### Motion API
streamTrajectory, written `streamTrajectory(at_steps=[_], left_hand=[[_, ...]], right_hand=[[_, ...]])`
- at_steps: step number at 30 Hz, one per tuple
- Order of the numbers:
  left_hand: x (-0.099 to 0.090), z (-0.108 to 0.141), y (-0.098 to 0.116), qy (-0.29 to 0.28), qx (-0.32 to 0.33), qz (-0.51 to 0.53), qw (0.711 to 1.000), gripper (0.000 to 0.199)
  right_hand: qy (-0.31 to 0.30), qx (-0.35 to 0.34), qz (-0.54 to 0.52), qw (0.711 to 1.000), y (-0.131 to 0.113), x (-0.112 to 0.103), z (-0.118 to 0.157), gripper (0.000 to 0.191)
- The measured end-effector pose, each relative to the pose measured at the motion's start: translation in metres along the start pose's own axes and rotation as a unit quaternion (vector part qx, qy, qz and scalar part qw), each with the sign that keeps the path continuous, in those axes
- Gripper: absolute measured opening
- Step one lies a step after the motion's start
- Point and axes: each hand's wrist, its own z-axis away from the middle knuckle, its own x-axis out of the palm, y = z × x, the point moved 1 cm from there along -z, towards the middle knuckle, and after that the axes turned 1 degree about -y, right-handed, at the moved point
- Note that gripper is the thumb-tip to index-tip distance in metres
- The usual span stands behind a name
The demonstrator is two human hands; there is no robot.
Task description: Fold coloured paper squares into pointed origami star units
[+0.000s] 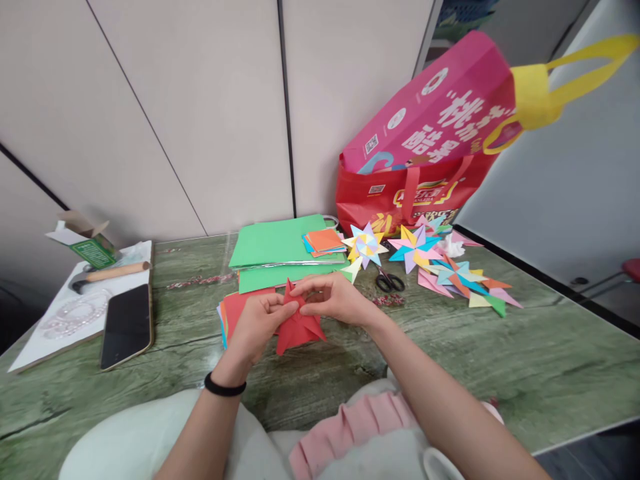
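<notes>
A folded piece of red origami paper (299,332) with pointed corners is held up over the table's front part. My left hand (263,320) pinches its left side, thumb on the near face. From the right, my right hand (333,298) grips its upper edge between thumb and fingers. Both thumbs nearly meet at the middle of the paper. Behind my left hand lies a stack of coloured paper sheets (239,310), red on top. Part of the folded paper is hidden by my fingers.
Green sheets (273,240) bear small orange squares (324,240). Black scissors (390,281) lie beside several folded paper stars (415,248). Red and pink bags (370,193) stand at the back right. Leftward are a phone (127,327), a wooden-handled hammer (117,272) and an opened box (93,247).
</notes>
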Motion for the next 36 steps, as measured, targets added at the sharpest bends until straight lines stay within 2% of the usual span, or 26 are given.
streamTrajectory(at_steps=[3,5,8,11,18,25,32,36], left_hand=[[0.0009,0.0005,0.001,0.004,0.025,-0.026,0.999,0.034],[0.0014,0.0009,0.0015,0.003,0.04,-0.05,0.998,0.033],[0.0023,0.0006,0.0009,-0.029,0.052,-0.087,0.994,0.03],[0.0028,-0.0002,-0.0001,-0.045,0.074,-0.127,0.988,0.029],[0.0045,0.0012,0.0029,-0.024,0.082,-0.172,0.981,0.028],[0.0035,0.0012,0.0038,-0.036,0.07,-0.16,0.984,0.027],[0.0056,0.002,0.0049,-0.06,0.057,-0.138,0.987,0.025],[0.0065,0.0034,0.0066,-0.062,0.036,-0.101,0.992,0.026]], right_hand=[[0.011,0.014,-0.005,1.0,0.0005,0.0006,-0.0014,0.026],[0.042,0.023,-0.026,0.998,0.0004,0.0009,-0.0026,0.026],[0.088,0.037,-0.068,0.993,0.0,0.0012,-0.0036,0.027],[0.091,0.054,-0.085,0.991,-0.0004,0.0017,-0.0035,0.027],[0.092,0.079,-0.101,0.987,0.0012,0.0022,-0.0036,0.024],[0.122,0.065,-0.111,0.984,0.0061,0.0048,-0.0055,0.024],[0.138,0.088,-0.12,0.979,0.0053,0.0063,-0.0055,0.024],[0.118,0.097,-0.144,0.978,0.0036,0.0063,-0.0053,0.026]])
